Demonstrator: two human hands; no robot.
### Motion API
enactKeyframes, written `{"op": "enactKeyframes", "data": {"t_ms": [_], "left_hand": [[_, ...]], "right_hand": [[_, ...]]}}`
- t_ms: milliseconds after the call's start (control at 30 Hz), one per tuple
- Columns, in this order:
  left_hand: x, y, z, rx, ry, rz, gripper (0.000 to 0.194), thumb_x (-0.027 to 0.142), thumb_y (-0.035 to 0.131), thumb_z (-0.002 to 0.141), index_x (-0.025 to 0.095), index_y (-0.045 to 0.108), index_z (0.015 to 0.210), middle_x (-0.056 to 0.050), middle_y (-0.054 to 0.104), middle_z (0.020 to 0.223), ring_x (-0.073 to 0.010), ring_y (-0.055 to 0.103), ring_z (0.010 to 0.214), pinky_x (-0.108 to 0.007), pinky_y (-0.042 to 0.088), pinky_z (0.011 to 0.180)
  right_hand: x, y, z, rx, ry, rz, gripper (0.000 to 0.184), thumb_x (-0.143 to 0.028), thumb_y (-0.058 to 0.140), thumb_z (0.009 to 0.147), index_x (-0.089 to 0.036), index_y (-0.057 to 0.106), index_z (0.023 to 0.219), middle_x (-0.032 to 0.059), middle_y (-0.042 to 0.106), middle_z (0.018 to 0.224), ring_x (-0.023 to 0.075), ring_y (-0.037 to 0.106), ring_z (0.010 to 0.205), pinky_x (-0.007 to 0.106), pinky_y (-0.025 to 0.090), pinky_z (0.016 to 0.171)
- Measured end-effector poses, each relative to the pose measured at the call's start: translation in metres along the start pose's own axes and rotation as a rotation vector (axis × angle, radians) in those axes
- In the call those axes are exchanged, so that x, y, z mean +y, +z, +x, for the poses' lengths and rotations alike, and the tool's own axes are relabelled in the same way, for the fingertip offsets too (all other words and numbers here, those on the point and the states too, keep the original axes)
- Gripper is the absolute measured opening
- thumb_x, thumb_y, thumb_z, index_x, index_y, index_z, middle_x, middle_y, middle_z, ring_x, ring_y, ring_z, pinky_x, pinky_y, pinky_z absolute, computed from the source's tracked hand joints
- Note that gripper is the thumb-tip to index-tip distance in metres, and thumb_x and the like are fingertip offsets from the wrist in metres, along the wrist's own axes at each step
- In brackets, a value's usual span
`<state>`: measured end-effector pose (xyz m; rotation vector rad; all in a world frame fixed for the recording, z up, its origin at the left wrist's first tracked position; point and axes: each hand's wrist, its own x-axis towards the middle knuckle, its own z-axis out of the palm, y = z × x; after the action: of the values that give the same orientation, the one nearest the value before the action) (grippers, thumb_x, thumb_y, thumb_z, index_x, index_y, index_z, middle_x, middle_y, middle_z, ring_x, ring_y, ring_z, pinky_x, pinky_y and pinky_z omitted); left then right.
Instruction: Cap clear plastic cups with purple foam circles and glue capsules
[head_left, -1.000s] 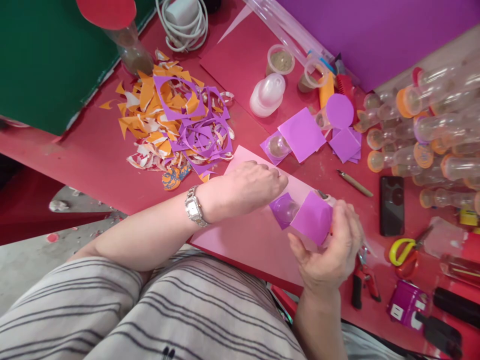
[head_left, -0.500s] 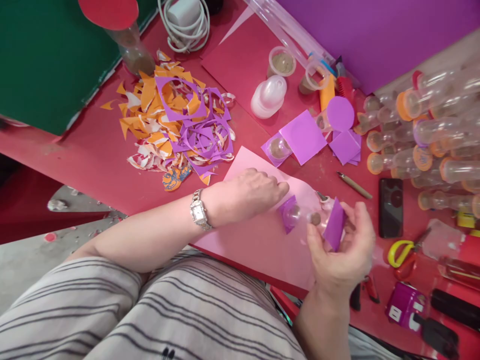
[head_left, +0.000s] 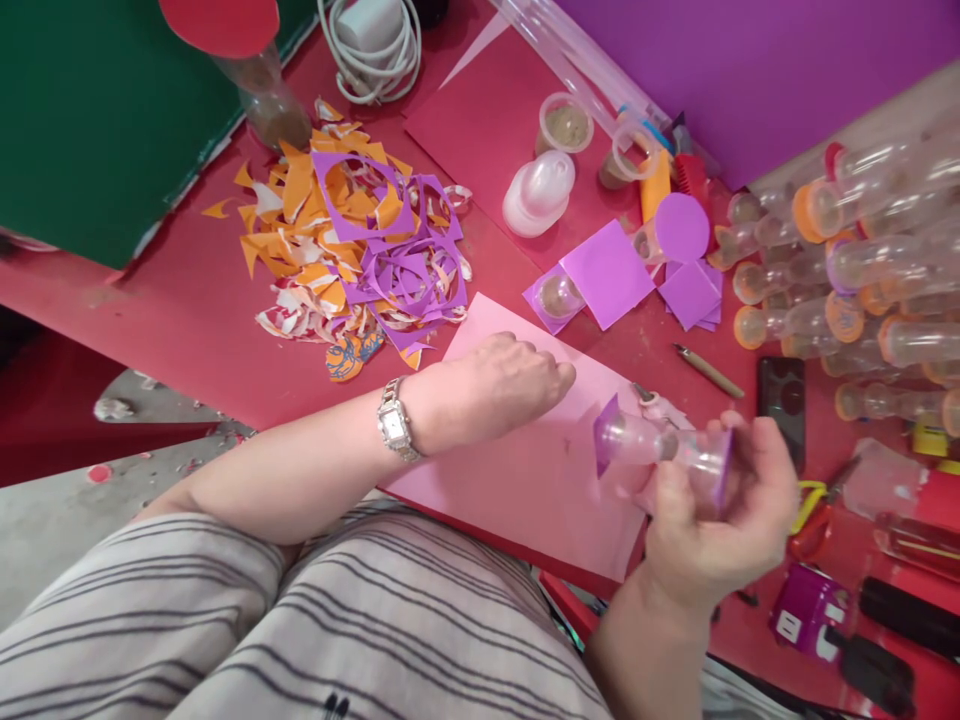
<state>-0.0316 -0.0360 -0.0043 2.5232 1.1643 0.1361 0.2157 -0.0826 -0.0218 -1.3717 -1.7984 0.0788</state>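
Observation:
My right hand point(head_left: 720, 510) grips a sand timer point(head_left: 682, 455) made of two clear plastic cups joined at a narrow neck. It lies sideways in my fingers, with a purple square on each end and some brown sand near the neck. My left hand point(head_left: 506, 385), with a watch point(head_left: 396, 420) on the wrist, is curled into a fist over a pink sheet point(head_left: 517, 490). Nothing sticks out of that fist. Close behind the timer lies a small pale-handled tool point(head_left: 660, 405), partly hidden.
A pile of orange and purple scraps point(head_left: 352, 250) spreads at the left. Purple squares point(head_left: 607, 275), cups of sand point(head_left: 566, 128) and a brown-handled pen-like tool point(head_left: 709, 370) lie beyond the sheet. Stacked sand timers point(head_left: 862, 260), a phone point(head_left: 781, 400) and yellow-handled scissors point(head_left: 808, 505) are at the right.
My right hand has moved right with the sand timer and turned it, so both cups show more from the side. My left hand has stayed nearly still.

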Motion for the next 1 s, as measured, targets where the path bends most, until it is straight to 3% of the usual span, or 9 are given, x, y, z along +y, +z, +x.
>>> {"op": "enactKeyframes", "data": {"t_ms": [167,333,433,533,733,867,1000], "left_hand": [[0.000,-0.002,0.001,-0.003,-0.016,-0.004,0.015,0.008,0.048,0.097,0.014,0.062,0.098,-0.008,0.074,0.087,-0.0187,0.070,0.078,-0.031,0.042,0.064],[0.001,0.001,0.001,0.021,-0.020,0.041,0.013,0.009,0.050,0.097,0.014,0.062,0.095,-0.008,0.074,0.086,-0.0193,0.071,0.079,-0.030,0.042,0.064],[0.001,0.003,0.001,0.038,-0.018,0.054,0.016,0.009,0.047,0.098,0.014,0.062,0.095,-0.008,0.073,0.085,-0.0199,0.071,0.079,-0.031,0.042,0.064],[0.000,0.002,0.002,0.020,-0.026,0.049,0.018,0.009,0.045,0.100,0.014,0.062,0.095,-0.009,0.074,0.085,-0.0203,0.071,0.079,-0.031,0.042,0.063],[0.000,-0.002,0.001,-0.005,-0.030,0.032,0.018,0.007,0.045,0.098,0.013,0.061,0.103,-0.009,0.073,0.087,-0.0210,0.071,0.081,-0.031,0.044,0.066],[-0.001,-0.003,0.000,-0.027,-0.050,0.032,0.018,0.007,0.046,0.098,0.012,0.061,0.107,-0.009,0.073,0.088,-0.0203,0.071,0.082,-0.031,0.044,0.067],[-0.004,-0.002,0.001,-0.044,-0.036,0.028,0.021,0.010,0.041,0.102,0.013,0.061,0.110,-0.009,0.073,0.090,-0.0205,0.071,0.085,-0.030,0.044,0.067]], "right_hand": [[-0.013,0.004,-0.003,-0.133,-0.304,-0.133,0.081,-0.042,0.079,0.084,-0.015,0.046,0.153,0.0220,0.064,0.133,0.0386,0.066,0.118,0.057,0.060,0.093],[-0.021,0.009,0.000,-0.293,-0.514,-0.167,0.066,-0.032,0.065,0.096,-0.018,0.040,0.156,0.0155,0.067,0.127,0.0351,0.057,0.132,0.057,0.053,0.105],[-0.021,0.007,-0.001,-0.352,-0.503,-0.182,0.058,-0.031,0.061,0.099,-0.020,0.044,0.152,0.0150,0.066,0.132,0.0371,0.050,0.141,0.062,0.048,0.110],[-0.020,0.002,-0.007,-0.320,-0.484,-0.200,0.060,-0.035,0.064,0.097,-0.021,0.044,0.152,0.0157,0.063,0.140,0.0388,0.049,0.142,0.064,0.048,0.109],[-0.020,0.000,-0.022,-0.389,-0.484,-0.240,0.054,-0.035,0.061,0.099,-0.020,0.048,0.150,0.0131,0.071,0.131,0.0395,0.037,0.151,0.071,0.036,0.116],[-0.024,0.000,-0.021,-0.395,-0.458,-0.227,0.049,-0.031,0.055,0.102,-0.022,0.050,0.149,0.0121,0.071,0.130,0.0394,0.038,0.150,0.071,0.035,0.117],[-0.029,0.000,-0.007,-0.426,-0.456,-0.220,0.056,-0.040,0.056,0.101,-0.019,0.046,0.152,0.0165,0.064,0.138,0.0410,0.039,0.149,0.069,0.037,0.116]]}}
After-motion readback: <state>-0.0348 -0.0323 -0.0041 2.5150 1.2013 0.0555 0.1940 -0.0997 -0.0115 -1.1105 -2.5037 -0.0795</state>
